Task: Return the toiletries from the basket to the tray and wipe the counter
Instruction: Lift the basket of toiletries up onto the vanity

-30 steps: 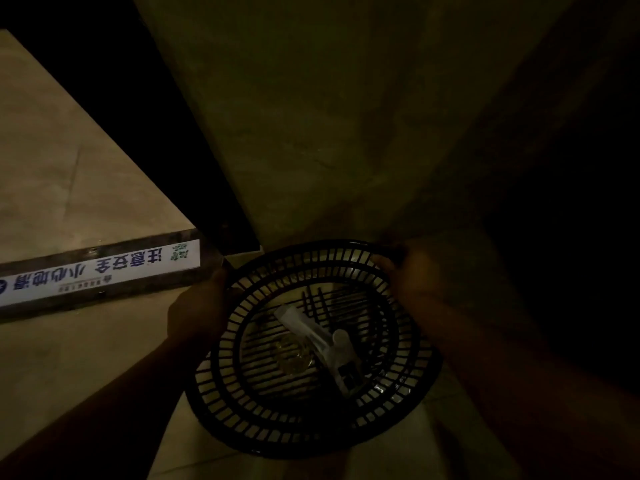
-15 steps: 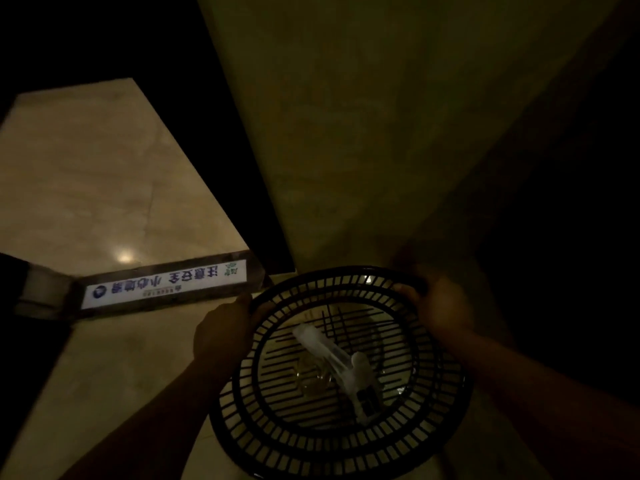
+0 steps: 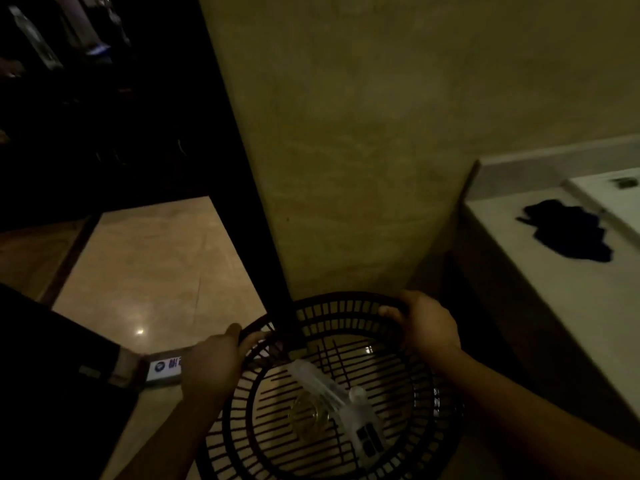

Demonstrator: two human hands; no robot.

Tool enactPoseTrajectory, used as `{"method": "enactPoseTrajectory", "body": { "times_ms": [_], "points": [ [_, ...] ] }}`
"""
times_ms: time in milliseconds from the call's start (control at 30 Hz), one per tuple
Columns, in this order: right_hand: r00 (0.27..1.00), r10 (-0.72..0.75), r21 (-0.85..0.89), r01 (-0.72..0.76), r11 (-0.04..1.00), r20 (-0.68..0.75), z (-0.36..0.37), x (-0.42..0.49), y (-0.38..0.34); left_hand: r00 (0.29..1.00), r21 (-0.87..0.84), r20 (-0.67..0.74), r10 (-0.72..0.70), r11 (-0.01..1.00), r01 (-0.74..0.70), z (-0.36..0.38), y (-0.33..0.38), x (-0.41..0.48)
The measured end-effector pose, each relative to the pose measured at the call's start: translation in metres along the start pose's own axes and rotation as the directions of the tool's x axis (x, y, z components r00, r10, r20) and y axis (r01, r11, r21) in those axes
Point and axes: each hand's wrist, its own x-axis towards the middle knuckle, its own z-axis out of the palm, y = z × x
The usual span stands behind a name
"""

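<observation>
We hold both forearms stretched forward and down, meeting at one black slatted basket (image 3: 332,393) low in the view. Our left hand (image 3: 211,365) comes in from the lower left, wrist raised, and its fingers are curled tight over the basket's left rim. Our right hand (image 3: 424,323) reaches in from the lower right, and its fingers wrap over the far right of the rim, clenched on it. So two hands, each gripping the one basket.

Inside the basket we count two pale things, though the light is dim: one clear wrapped toiletry packet (image 3: 339,400) lying slantwise across the bottom, and one small round clear item (image 3: 308,414) just beside it; what that is, we cannot tell. Through the slats we see the tan tiled floor (image 3: 156,271).

Farther off to the right stands the pale counter (image 3: 554,289), well apart from the basket, with one dark cloth (image 3: 571,233) crumpled on its top. Beyond the basket rises a tan wall (image 3: 346,133).
</observation>
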Motion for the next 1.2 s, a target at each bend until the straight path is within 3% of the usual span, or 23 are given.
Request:
{"method": "enactPoseTrajectory", "body": {
  "times_ms": [333, 567, 733, 1000, 1133, 1200],
  "points": [
    [0.99, -0.061, -0.02, 0.058, 0.998, -0.13, -0.132, -0.015, -0.045, 0.978, -0.012, -0.207, -0.017, 1.0, 0.015, -0.118, 0.025, 0.001],
    [0.984, -0.115, -0.054, 0.109, 0.993, -0.139, -0.223, -0.022, -0.058, 0.934, 0.024, -0.357, -0.002, 1.0, 0.012, -0.187, 0.046, 0.02],
    [0.972, -0.134, -0.02, 0.133, 0.991, -0.191, -0.303, -0.029, -0.058, 0.883, -0.002, -0.463, 0.077, 0.996, -0.088, -0.252, 0.071, 0.041],
    [0.969, -0.086, 0.004, 0.089, 0.996, -0.234, -0.393, -0.031, -0.006, 0.917, 0.026, -0.378, 0.125, 0.992, -0.125, -0.318, 0.16, 0.082],
    [0.968, -0.051, 0.007, 0.054, 0.998, -0.246, -0.419, -0.028, 0.038, 0.937, -0.128, -0.293, 0.191, 0.963, -0.236, -0.324, 0.215, 0.105],
    [0.968, -0.027, 0.015, 0.031, 0.999, -0.248, -0.429, -0.027, 0.06, 0.929, -0.126, -0.286, 0.234, 0.952, -0.279, -0.322, 0.24, 0.118]
  ]
}}
